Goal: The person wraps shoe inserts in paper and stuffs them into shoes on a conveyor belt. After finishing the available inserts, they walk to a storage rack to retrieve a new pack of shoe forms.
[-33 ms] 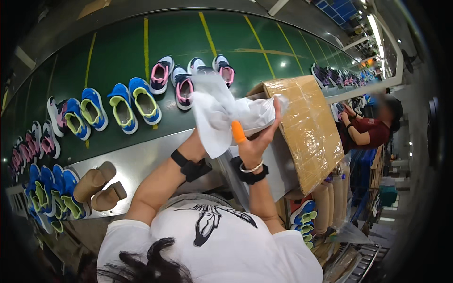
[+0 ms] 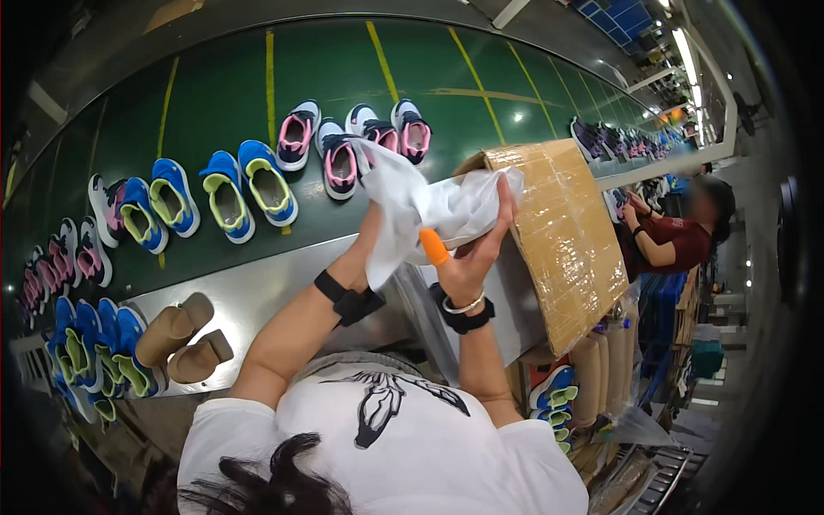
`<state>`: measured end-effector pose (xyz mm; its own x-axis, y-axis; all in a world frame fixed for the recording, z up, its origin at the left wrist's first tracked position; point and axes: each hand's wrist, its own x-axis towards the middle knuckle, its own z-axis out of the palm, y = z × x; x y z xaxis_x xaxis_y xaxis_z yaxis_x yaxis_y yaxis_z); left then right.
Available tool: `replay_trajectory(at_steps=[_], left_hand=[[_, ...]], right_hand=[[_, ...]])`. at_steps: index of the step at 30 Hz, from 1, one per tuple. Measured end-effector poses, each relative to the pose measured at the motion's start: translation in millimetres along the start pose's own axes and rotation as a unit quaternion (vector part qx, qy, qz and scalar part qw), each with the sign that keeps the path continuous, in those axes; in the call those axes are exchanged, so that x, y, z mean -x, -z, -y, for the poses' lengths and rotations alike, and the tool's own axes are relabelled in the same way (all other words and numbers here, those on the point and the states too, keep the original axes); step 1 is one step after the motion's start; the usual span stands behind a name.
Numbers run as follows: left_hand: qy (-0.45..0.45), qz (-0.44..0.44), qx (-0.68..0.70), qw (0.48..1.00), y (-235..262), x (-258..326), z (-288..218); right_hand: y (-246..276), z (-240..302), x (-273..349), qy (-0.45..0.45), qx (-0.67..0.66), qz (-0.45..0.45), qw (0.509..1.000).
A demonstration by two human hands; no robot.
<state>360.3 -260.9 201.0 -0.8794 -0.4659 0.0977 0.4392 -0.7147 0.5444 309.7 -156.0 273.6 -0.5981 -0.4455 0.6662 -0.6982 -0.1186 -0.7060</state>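
Crumpled white tissue paper [image 2: 446, 206] is bunched up between my hands in front of my chest. My right hand [image 2: 472, 268] grips the bundle from the right, fingers curved around it; an orange finger cot [image 2: 433, 246] covers the thumb. Whatever the paper may be wrapped around does not show. My left hand [image 2: 369, 236] is behind the paper's loose left part, and its fingers are hidden. Just beyond it, navy, white and pink shoes [image 2: 339, 163] stand on the green conveyor belt [image 2: 326, 77].
An open cardboard box [image 2: 558, 249] stands close to my right hand. Blue and lime shoes [image 2: 225, 197] line the belt at left. Brown foot-shaped forms [image 2: 193, 356] lie on the metal ledge [image 2: 249, 292]. At far right, a person [image 2: 674, 232] in dark red handles a shoe.
The paper's loose left part has shifted slightly and hangs closer to the bundle. My left hand has moved a little up and right; my right hand keeps its grip.
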Motion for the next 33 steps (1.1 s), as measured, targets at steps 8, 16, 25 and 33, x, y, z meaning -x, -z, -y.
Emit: replay_trajectory(at_steps=[8, 16, 25, 33], left_hand=[[0.168, 0.006, -0.095, 0.981, 11, 13, -33], [0.017, -0.17, -0.048, 0.984, 44, -18, -39], [-0.075, -0.026, -0.588, 0.805, 155, -142, -32], [-0.092, 0.166, -0.843, 0.503, 181, -191, -2]], right_hand=[[-25, -39, -38, -0.022, 0.135, 0.124, 0.983], [-61, -67, -26, 0.019, 0.142, 0.232, 0.962], [-58, -149, -60, -0.194, 0.336, 0.313, 0.867], [-111, -219, -86, -0.23, 0.407, 0.45, 0.761]])
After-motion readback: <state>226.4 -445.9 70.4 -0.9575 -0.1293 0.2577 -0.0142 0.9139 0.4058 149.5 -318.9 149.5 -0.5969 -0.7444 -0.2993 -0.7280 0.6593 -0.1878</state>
